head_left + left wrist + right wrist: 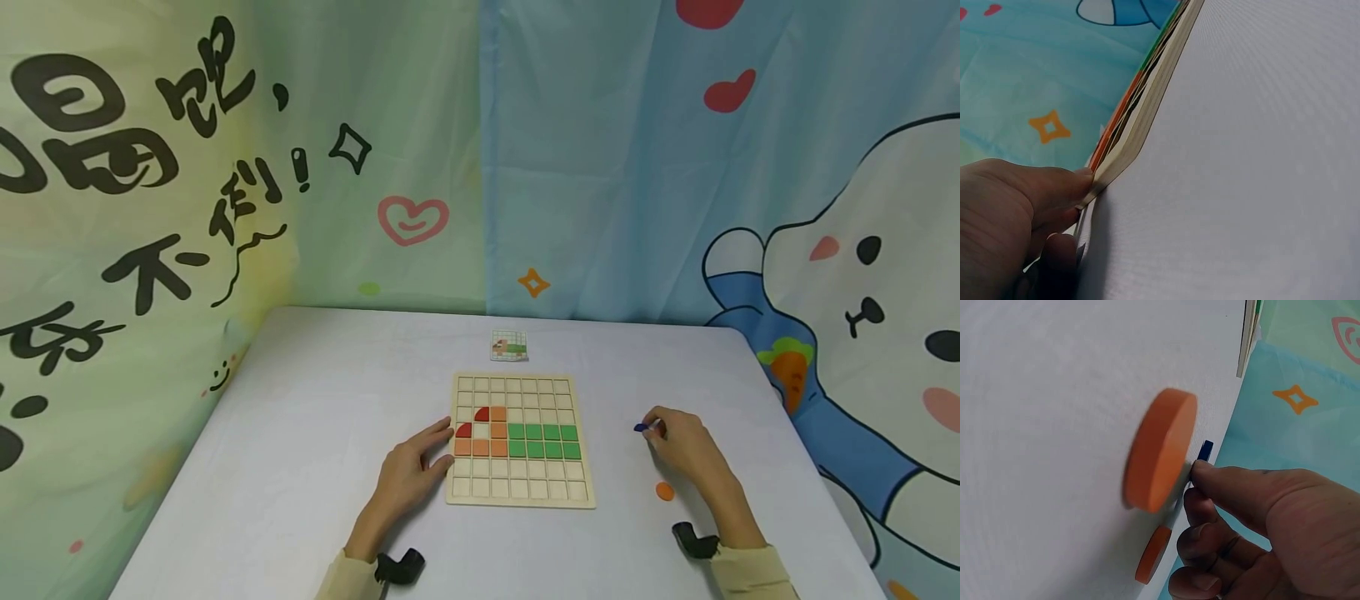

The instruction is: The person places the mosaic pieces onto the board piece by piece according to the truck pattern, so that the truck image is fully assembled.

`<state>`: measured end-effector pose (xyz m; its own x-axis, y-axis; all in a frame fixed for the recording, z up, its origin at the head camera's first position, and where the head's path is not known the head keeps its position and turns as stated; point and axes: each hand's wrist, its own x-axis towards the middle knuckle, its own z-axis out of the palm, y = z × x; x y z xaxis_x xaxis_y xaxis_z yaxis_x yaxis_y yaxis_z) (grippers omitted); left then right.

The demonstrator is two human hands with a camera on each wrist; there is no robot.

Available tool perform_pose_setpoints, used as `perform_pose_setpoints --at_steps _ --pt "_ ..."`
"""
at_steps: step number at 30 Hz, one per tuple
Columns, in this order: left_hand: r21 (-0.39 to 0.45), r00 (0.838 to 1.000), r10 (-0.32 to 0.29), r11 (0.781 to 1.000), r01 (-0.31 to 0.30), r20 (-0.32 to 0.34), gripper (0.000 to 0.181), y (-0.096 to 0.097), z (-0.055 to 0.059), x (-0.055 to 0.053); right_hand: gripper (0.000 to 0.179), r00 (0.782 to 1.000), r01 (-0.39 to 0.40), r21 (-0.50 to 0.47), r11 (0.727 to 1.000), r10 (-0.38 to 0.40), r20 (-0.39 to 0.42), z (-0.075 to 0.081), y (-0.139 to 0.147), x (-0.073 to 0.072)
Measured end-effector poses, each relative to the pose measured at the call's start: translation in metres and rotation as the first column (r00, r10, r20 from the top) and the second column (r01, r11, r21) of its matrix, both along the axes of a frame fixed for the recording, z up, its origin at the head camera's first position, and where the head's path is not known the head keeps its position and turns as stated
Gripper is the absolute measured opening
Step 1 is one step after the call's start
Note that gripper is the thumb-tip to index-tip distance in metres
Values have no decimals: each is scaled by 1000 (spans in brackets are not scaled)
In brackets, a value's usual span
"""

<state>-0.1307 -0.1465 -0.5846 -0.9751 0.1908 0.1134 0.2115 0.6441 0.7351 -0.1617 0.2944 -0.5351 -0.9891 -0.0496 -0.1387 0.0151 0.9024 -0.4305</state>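
Note:
On the white table lies a wooden grid board (pixel 517 493) with green, orange and red pieces in its squares. My left hand (pixel 408 471) rests at the board's left edge, fingers spread and fingertips against the rim. In the left wrist view a thumb (pixel 1063 184) touches the side of the board (pixel 1147 119). Off to the board's right, my right hand (pixel 686 446) pinches a small dark blue piece (pixel 640 427) between thumb and fingertips. The blue piece (pixel 1206 450) pokes out past the fingertips in the right wrist view, mostly covered by them.
An orange disc (pixel 664 492) lies below the right hand. The right wrist view has a large orange disc (pixel 1160 450) and a second disc (pixel 1153 555). Behind the board is a small picture card (pixel 509 345). Printed curtains (pixel 570 167) hang along the table's back edge.

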Motion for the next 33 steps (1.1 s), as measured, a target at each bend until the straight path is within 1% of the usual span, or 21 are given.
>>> perform_pose_setpoints --at_steps 7,14,17,27,33 --pt "8 1000 -1 1000 0 10 46 0 0 0 21 1000 -3 2 1000 3 1 0 -1 0" --pt "3 1000 0 1000 0 -2 46 -1 -1 0 20 1000 0 -13 1000 0 -3 1 -3 1" --pt "5 1000 2 1000 -2 3 46 -1 0 0 19 1000 -1 -20 1000 1 -10 2 -6 1" --pt "7 1000 -3 1000 3 11 46 -1 1 0 17 997 -24 -39 999 21 -75 8 -28 5" --pt "10 1000 -1 1000 0 13 46 -1 0 1 17 997 -33 -42 999 29 -77 7 -44 6"
